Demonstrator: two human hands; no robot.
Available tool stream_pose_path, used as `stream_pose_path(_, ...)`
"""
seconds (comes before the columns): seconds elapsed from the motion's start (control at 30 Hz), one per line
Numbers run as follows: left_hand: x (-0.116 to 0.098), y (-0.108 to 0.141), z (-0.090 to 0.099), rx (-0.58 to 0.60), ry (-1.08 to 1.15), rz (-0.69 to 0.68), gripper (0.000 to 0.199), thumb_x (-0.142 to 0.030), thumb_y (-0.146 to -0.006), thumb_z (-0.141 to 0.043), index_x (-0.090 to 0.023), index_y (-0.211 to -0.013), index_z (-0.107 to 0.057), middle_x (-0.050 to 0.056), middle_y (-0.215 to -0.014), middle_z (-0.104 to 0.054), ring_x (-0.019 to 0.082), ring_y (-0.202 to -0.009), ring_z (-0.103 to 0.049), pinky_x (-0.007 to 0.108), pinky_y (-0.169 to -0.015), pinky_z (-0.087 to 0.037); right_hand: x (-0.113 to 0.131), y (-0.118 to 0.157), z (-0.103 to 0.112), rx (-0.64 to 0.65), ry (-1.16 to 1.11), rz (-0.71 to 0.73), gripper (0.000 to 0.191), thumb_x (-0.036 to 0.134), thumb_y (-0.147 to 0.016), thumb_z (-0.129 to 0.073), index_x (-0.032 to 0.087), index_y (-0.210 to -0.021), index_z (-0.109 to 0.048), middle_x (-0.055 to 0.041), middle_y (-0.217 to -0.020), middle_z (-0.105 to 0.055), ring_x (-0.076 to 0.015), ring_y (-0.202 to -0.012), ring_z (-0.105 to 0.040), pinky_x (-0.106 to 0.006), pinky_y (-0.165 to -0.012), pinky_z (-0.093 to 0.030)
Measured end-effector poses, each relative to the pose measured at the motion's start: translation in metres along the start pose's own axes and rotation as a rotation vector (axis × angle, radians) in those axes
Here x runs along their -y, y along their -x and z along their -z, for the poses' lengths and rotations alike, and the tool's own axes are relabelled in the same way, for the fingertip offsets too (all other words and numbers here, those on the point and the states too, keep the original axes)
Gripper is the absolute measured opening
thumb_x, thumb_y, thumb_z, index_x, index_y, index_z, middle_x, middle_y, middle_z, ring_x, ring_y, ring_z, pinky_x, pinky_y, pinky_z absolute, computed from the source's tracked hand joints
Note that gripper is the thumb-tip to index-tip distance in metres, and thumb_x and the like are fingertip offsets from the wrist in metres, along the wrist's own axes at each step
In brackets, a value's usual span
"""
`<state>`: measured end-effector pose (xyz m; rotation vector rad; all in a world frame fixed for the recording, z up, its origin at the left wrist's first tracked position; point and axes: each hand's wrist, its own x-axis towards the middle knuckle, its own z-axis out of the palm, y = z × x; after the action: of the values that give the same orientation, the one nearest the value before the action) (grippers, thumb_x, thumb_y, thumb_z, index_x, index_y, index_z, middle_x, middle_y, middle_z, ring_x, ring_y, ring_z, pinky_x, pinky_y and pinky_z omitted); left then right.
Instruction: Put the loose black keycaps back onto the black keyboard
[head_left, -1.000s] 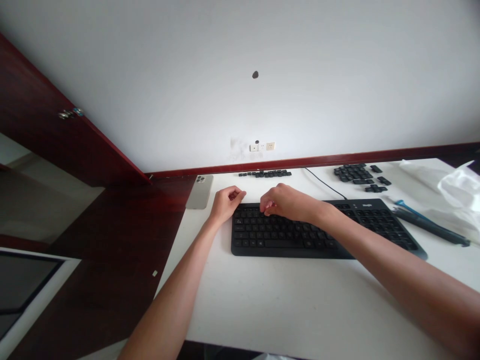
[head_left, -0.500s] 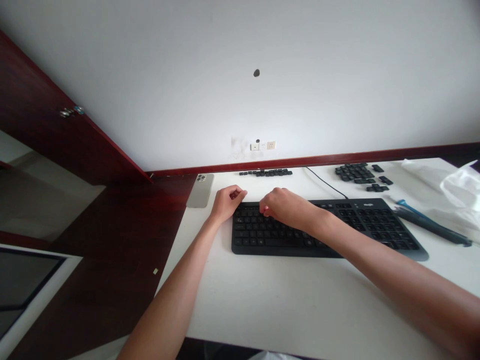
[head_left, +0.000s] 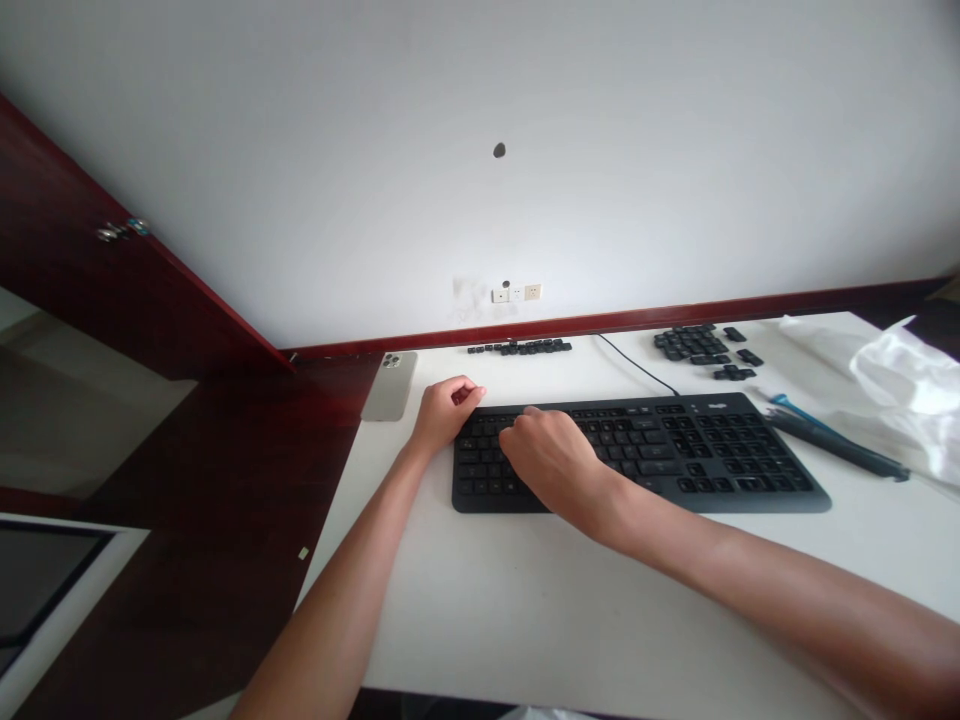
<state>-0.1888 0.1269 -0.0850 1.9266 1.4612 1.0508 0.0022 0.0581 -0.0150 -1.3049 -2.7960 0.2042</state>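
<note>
A black keyboard (head_left: 645,503) lies on the white table, with keycaps gone from its right-hand sections. My left hand (head_left: 442,412) rests by the keyboard's far left corner, its fingers curled and closed toward the thumb; whether anything small is in them I cannot make out. Above the left part of the keys is my right hand (head_left: 551,452), bent into a loose fist with the back of the hand up. It hides its own fingertips and the keys beneath. Loose black keycaps lie behind the keyboard in a row (head_left: 520,348) and a cluster (head_left: 686,343).
A phone (head_left: 390,387) lies at the table's left edge. On the right are a dark tool (head_left: 840,445), a thin blue tool (head_left: 799,411) and a crumpled white plastic bag (head_left: 911,375). The keyboard's cable (head_left: 634,360) runs back toward the wall (head_left: 360,200).
My right hand has moved toward me and slightly left over the keys. The left hand keeps its place by the corner. The whole view has shifted a little.
</note>
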Motion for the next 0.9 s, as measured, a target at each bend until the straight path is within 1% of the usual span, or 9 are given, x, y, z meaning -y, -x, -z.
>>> stream_pose_path(0.1, 0.000, 0.000, 0.000, -0.001, -0.011, 0.005, 0.030, -0.043, -0.091, -0.062, -0.019, -0.073, -0.066, -0.002, -0.067, -0.063, 0.014, -0.063, -0.054, 0.027, -0.062, -0.038, 0.002, -0.002, 0.001, 0.010, 0.096, -0.056, 0.020, 0.010, -0.090, -0.061, 0.017, -0.076, -0.074, -0.0158, -0.075, -0.072, -0.0264, -0.074, -0.069, -0.032, -0.063, -0.048)
stream_pose_path(0.27, -0.001, 0.000, 0.001, -0.003, -0.043, 0.006, 0.030, -0.042, -0.091, -0.062, -0.019, -0.073, -0.066, -0.002, -0.067, -0.063, 0.014, -0.064, -0.054, 0.026, -0.064, -0.039, 0.007, -0.005, 0.001, 0.021, 0.162, -0.008, 0.021, 0.011, -0.091, -0.059, 0.017, -0.077, -0.074, -0.0153, -0.074, -0.072, -0.0249, -0.074, -0.069, -0.031, -0.063, -0.046)
stream_pose_path(0.37, -0.002, -0.001, 0.001, 0.011, -0.045, 0.023, 0.031, -0.043, -0.091, -0.060, -0.018, -0.074, -0.066, -0.002, -0.067, -0.063, 0.014, -0.064, -0.054, 0.025, -0.063, -0.039, 0.000, -0.007, 0.005, 0.067, 0.183, -0.013, 0.024, 0.013, -0.094, -0.053, 0.015, -0.083, -0.074, -0.0147, -0.076, -0.072, -0.0229, -0.071, -0.068, -0.030, -0.064, -0.045)
stream_pose_path(0.47, -0.002, -0.001, 0.000, 0.023, -0.056, 0.028, 0.031, -0.043, -0.091, -0.060, -0.018, -0.073, -0.066, -0.002, -0.067, -0.063, 0.014, -0.064, -0.054, 0.025, -0.063, -0.038, -0.018, -0.013, 0.013, 0.060, 0.175, -0.038, 0.029, 0.014, -0.096, -0.047, 0.015, -0.089, -0.075, -0.0143, -0.078, -0.072, -0.0233, -0.071, -0.069, -0.030, -0.062, -0.043)
stream_pose_path(0.57, -0.002, -0.002, 0.001, 0.020, -0.074, 0.013, 0.031, -0.043, -0.092, -0.060, -0.019, -0.073, -0.066, -0.002, -0.066, -0.063, 0.013, -0.064, -0.053, 0.025, -0.063, -0.038, -0.041, -0.019, 0.019, 0.022, 0.096, -0.044, 0.030, 0.019, -0.095, -0.047, 0.019, -0.090, -0.077, -0.0111, -0.080, -0.074, -0.0243, -0.072, -0.068, -0.030, -0.059, -0.039)
stream_pose_path(0.63, -0.001, -0.002, 0.001, 0.016, -0.069, 0.012, 0.031, -0.044, -0.092, -0.061, -0.019, -0.074, -0.067, -0.002, -0.066, -0.063, 0.013, -0.063, -0.053, 0.025, -0.063, -0.039, -0.057, -0.024, 0.019, -0.002, 0.032, -0.039, 0.030, 0.023, -0.095, -0.048, 0.023, -0.092, -0.078, -0.0088, -0.082, -0.075, -0.0243, -0.074, -0.068, -0.031, -0.059, -0.039)
stream_pose_path(0.77, 0.001, -0.002, 0.001, 0.018, -0.028, 0.005, 0.029, -0.042, -0.092, -0.062, -0.019, -0.076, -0.067, -0.001, -0.069, -0.065, 0.014, -0.064, -0.056, 0.025, -0.065, -0.041, -0.083, -0.032, 0.011, -0.063, -0.032, -0.138, 0.031, 0.020, -0.092, -0.051, 0.026, -0.108, -0.078, -0.0066, -0.091, -0.078, -0.0238, -0.082, -0.070, -0.032, -0.068, -0.044)
stream_pose_path(0.9, 0.002, -0.002, 0.000, 0.020, -0.013, -0.007, 0.029, -0.042, -0.092, -0.061, -0.018, -0.075, -0.066, 0.000, -0.071, -0.066, 0.014, -0.066, -0.058, 0.025, -0.066, -0.041, -0.098, -0.040, -0.006, -0.066, -0.037, -0.190, 0.041, 0.018, -0.091, -0.052, 0.023, -0.127, -0.070, -0.0080, -0.095, -0.078, -0.0258, -0.087, -0.071, -0.034, -0.075, -0.047)
